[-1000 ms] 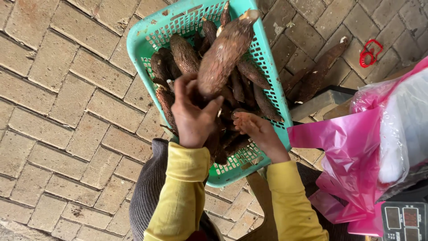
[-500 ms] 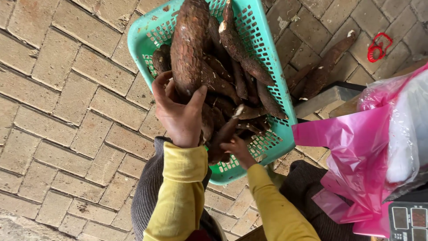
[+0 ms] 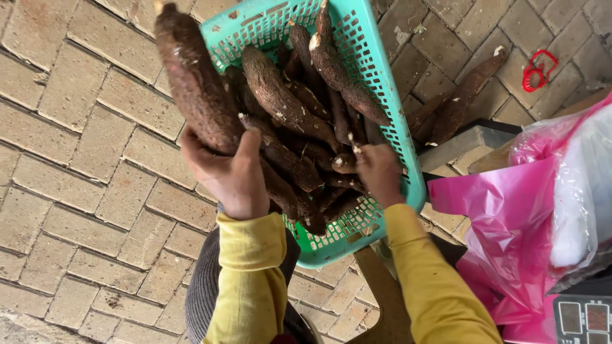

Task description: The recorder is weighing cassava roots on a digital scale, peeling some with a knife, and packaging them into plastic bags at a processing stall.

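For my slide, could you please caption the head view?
Left hand lifts a big brown root from a teal basket; right hand among others.

Floor: tan brick paving (image 3: 76, 127), herringbone-laid, joints dark with dirt, under flat daylight. Pink plastic bag (image 3: 510, 223) at right, a clear bag with white contents (image 3: 583, 185) against it. Small red object (image 3: 539, 67) lying on the bricks, upper right. Grey slab edge (image 3: 456, 143) beside the bag.
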